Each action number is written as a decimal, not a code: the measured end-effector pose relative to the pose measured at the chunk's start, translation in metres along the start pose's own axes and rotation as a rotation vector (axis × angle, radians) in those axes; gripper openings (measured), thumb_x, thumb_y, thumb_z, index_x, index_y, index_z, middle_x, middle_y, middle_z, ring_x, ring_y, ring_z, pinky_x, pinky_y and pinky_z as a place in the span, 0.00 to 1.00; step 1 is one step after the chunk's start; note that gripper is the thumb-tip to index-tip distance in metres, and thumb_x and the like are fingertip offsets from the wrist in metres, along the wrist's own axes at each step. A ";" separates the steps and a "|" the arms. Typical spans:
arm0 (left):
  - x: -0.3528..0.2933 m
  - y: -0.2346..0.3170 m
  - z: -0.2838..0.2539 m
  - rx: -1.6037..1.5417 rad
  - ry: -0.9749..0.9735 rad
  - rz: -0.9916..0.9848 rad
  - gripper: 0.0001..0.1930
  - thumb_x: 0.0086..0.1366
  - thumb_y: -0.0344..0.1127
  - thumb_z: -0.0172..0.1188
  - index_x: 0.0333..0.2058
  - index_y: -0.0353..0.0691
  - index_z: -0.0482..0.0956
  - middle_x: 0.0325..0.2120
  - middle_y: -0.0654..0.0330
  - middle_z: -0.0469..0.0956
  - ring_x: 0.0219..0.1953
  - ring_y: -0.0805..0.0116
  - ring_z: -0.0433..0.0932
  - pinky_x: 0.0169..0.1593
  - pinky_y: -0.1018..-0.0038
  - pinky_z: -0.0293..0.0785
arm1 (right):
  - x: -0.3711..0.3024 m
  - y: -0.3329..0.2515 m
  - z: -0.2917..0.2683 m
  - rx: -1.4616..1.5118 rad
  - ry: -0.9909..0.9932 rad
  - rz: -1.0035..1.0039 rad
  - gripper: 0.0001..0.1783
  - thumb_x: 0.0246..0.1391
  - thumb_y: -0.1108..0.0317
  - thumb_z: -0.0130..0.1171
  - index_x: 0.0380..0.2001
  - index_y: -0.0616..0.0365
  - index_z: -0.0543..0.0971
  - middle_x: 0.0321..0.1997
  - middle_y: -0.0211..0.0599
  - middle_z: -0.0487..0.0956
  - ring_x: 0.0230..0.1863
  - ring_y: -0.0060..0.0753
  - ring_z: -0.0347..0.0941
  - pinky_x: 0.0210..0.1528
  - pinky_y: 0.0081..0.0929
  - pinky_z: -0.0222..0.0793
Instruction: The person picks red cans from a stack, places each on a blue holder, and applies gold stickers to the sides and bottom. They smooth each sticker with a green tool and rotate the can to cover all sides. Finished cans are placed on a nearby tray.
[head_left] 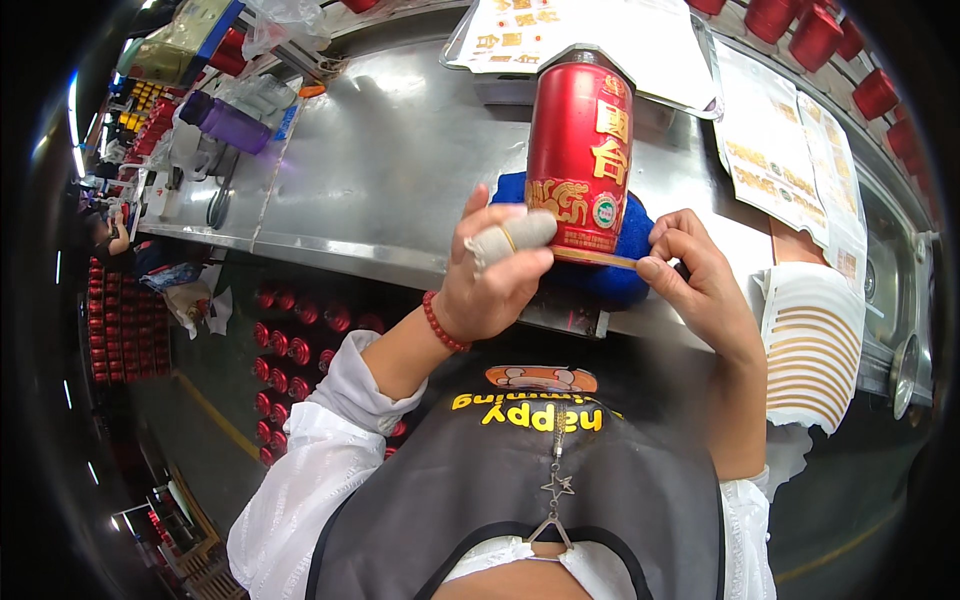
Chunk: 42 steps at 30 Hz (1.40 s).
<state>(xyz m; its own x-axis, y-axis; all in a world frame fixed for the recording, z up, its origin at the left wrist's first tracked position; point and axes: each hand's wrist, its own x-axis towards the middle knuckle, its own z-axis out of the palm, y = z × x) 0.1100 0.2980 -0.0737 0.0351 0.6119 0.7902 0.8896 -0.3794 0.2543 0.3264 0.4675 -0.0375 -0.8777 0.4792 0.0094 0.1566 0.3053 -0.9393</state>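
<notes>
A glossy red bottle [578, 150] with gold decoration lies tilted away from me on a folded blue cloth [625, 285] at the bench edge. Along its near bottom rim runs a thin gold adhesive strip [598, 259]. My right hand [700, 285] pinches the strip's right end between thumb and fingers, a little off the bottle. At the bottle's lower left, my left hand [500, 265] is closed at the strip's other end; one finger wears a white wrap with a band and touches the bottle. Another left finger points up. The left fingertips' exact hold is partly hidden.
A white sheet of curved gold strips [815, 345] hangs over the bench edge at right. Printed label sheets [780, 150] lie beyond it. A purple bottle [228, 122] and plastic bags are at far left. Red bottles [815, 38] stand at upper right; more [298, 350] stand below the metal bench [390, 150].
</notes>
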 end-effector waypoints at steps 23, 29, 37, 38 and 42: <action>0.033 0.002 -0.003 0.091 -0.207 -0.194 0.41 0.54 0.40 0.73 0.65 0.44 0.64 0.63 0.49 0.66 0.68 0.43 0.59 0.73 0.44 0.38 | -0.005 0.003 -0.006 0.027 -0.009 -0.047 0.14 0.63 0.65 0.59 0.27 0.60 0.69 0.42 0.35 0.66 0.46 0.29 0.61 0.50 0.22 0.58; 0.023 0.006 -0.011 0.112 -0.137 -0.174 0.33 0.55 0.40 0.73 0.59 0.45 0.73 0.57 0.53 0.72 0.58 0.50 0.68 0.73 0.44 0.41 | -0.013 -0.024 -0.019 0.057 -0.073 -0.141 0.14 0.62 0.64 0.60 0.26 0.60 0.70 0.41 0.36 0.66 0.45 0.30 0.62 0.47 0.23 0.60; 0.015 0.005 -0.017 0.283 -0.113 0.299 0.12 0.57 0.35 0.67 0.40 0.58 0.84 0.41 0.72 0.82 0.52 0.70 0.71 0.73 0.52 0.50 | -0.013 0.004 -0.020 0.021 -0.033 -0.032 0.16 0.62 0.62 0.61 0.26 0.58 0.68 0.42 0.36 0.65 0.47 0.29 0.60 0.51 0.22 0.58; 0.018 0.003 -0.018 0.276 -0.138 0.333 0.12 0.57 0.35 0.67 0.40 0.59 0.84 0.43 0.71 0.82 0.53 0.69 0.70 0.73 0.52 0.49 | -0.013 0.005 -0.020 0.020 -0.033 -0.026 0.16 0.62 0.63 0.61 0.26 0.58 0.68 0.42 0.35 0.65 0.47 0.29 0.60 0.52 0.22 0.58; 0.034 0.007 -0.010 0.284 -0.216 0.424 0.14 0.56 0.34 0.66 0.42 0.57 0.83 0.44 0.69 0.81 0.54 0.66 0.72 0.74 0.48 0.48 | -0.010 0.011 -0.018 0.036 -0.040 -0.005 0.16 0.62 0.63 0.61 0.26 0.58 0.68 0.42 0.34 0.65 0.47 0.29 0.60 0.53 0.23 0.58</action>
<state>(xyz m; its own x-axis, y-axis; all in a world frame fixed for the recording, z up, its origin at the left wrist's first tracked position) 0.1131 0.3091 -0.0399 0.4828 0.5862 0.6506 0.8641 -0.4395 -0.2452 0.3454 0.4809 -0.0415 -0.8959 0.4442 0.0009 0.1367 0.2777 -0.9509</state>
